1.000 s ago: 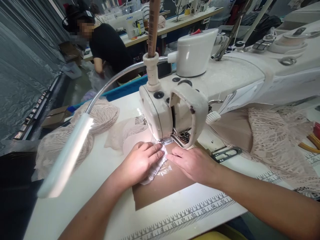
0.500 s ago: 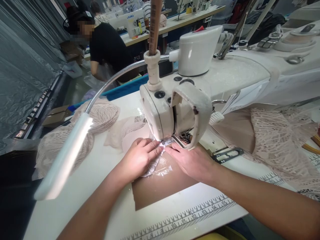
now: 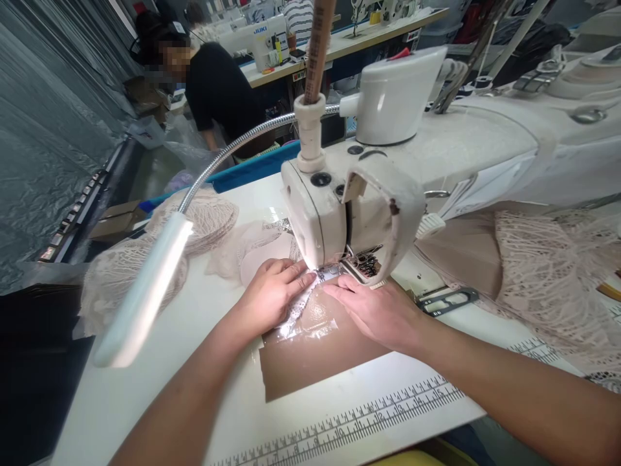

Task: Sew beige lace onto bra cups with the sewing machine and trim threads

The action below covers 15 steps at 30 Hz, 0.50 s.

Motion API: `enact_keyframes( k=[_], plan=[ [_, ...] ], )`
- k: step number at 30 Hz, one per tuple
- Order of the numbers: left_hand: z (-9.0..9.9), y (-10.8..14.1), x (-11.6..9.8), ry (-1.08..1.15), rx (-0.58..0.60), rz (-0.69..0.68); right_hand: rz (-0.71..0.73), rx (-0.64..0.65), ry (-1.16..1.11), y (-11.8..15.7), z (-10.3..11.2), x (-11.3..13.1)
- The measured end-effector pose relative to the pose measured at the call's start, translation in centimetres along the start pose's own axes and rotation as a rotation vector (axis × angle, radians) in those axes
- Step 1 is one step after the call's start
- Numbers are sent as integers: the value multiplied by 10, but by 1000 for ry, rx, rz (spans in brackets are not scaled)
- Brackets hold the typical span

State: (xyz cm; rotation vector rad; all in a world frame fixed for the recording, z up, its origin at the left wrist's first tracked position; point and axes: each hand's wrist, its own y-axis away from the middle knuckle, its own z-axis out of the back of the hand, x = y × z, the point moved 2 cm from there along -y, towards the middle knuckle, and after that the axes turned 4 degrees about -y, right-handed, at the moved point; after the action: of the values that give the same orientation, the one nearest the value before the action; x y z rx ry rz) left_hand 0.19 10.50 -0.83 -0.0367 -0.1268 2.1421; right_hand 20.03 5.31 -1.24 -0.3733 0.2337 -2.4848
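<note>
My left hand [image 3: 273, 294] lies flat on a small strip of white lace [image 3: 297, 311], pressing it down just left of the presser foot [image 3: 331, 273] of a white sewing machine [image 3: 369, 194]. My right hand [image 3: 376, 309] rests palm down on the brown fabric [image 3: 310, 356] to the right of the foot, fingertips close to the needle. The lace sits on top of the brown fabric, with a shiny clear film beside it. Both hands press rather than grip.
A gooseneck lamp [image 3: 145, 294] hangs over the left of the white table [image 3: 194, 362]. Lace pieces [image 3: 194, 223] are piled behind it, more lace [image 3: 553, 272] at right. A metal clip [image 3: 446, 301] lies right of the machine. A person in black [image 3: 218, 90] works behind.
Both hands have slid forward toward the presser foot, feeding the lace and brown fabric under it. More of the lace has passed beneath the foot.
</note>
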Motion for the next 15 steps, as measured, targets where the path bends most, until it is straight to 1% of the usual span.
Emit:
enact_keyframes(
  k=[7,11,15],
  plan=[
    [3,-1,-2,-10,6,-3,3,-43,-63,1,1,0],
    [1,0,-1,-10,0,-2,6,-27,-67,1,1,-1],
    [0,2,-1,-48,29,11,-12,6,-77,0,0,-1]
  ],
)
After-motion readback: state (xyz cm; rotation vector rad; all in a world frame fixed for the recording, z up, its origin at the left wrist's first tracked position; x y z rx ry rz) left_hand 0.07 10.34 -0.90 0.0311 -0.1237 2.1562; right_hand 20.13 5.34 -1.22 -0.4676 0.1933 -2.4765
